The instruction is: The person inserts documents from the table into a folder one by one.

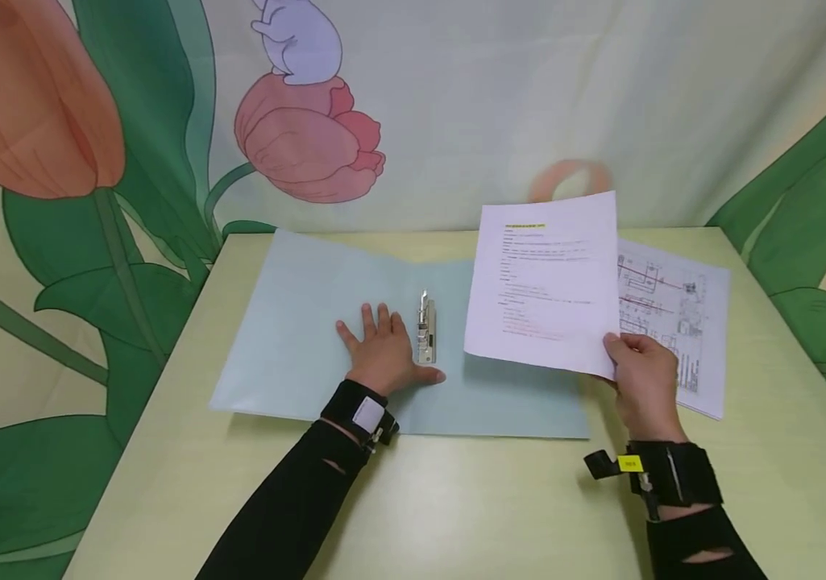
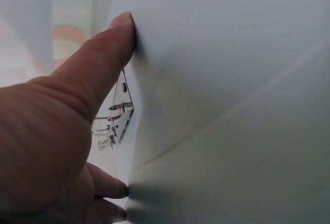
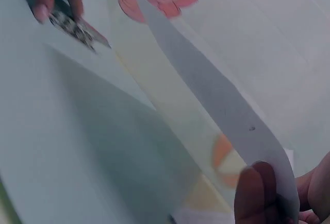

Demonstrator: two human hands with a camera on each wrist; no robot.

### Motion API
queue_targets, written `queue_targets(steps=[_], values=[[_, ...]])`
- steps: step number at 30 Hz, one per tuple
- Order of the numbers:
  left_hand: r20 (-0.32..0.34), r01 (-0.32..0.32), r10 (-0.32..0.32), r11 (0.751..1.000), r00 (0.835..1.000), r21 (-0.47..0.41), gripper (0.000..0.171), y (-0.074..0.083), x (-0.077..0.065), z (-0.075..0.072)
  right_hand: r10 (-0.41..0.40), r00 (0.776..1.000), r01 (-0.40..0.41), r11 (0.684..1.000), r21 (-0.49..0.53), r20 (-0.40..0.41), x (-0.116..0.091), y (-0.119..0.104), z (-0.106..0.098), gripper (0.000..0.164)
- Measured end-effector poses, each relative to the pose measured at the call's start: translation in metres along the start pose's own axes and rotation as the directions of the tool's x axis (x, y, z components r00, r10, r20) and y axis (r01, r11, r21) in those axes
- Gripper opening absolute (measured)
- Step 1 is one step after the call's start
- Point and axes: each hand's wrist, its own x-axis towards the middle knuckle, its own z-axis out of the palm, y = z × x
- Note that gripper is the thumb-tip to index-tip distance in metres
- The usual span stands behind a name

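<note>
A light blue folder (image 1: 514,407) lies spread out on the table, with a metal clip (image 1: 426,329) near its fold. My left hand (image 1: 386,358) rests on the folder just left of the clip, fingers spread and thumb stretched below it; the left wrist view shows the thumb (image 2: 103,54) against the blue surface. My right hand (image 1: 645,374) pinches the lower right corner of a printed sheet (image 1: 543,282) with a yellow-highlighted heading. That sheet is raised over the folder's right half; in the right wrist view the paper (image 3: 206,90) bends edge-on, fingers behind its corner.
More printed papers (image 1: 706,338) with diagrams lie at the right, partly behind the raised sheet. The pale table (image 1: 485,507) ends at the back against a curtain (image 1: 442,121) printed with flowers. Black straps with small cameras (image 1: 674,474) circle both wrists.
</note>
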Motion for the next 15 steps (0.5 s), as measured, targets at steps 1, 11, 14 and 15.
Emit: queue_targets(steps=[1, 11, 14, 15], values=[[-0.007, 0.006, -0.006, 1.0, 1.0, -0.004, 0.135, 0.0, 0.001, 0.0, -0.007, 1.0, 0.008, 1.0, -0.025, 0.024, -0.003, 0.001, 0.007, 0.039], [0.033, -0.069, 0.071, 0.996, 0.997, -0.051, 0.124, -0.011, 0.002, 0.008, -0.037, 0.996, 0.062, 0.946, -0.318, 0.085, -0.004, 0.024, 0.031, 0.046], [0.049, -0.074, 0.075, 0.997, 0.996, -0.022, 0.126, -0.022, -0.004, 0.005, -0.066, 0.993, 0.095, 0.931, -0.353, 0.095, -0.004, 0.024, 0.034, 0.046], [0.051, -0.074, 0.075, 0.997, 0.996, -0.018, 0.127, -0.025, -0.005, 0.004, -0.076, 0.992, 0.107, 0.925, -0.363, 0.099, -0.005, 0.024, 0.035, 0.045]])
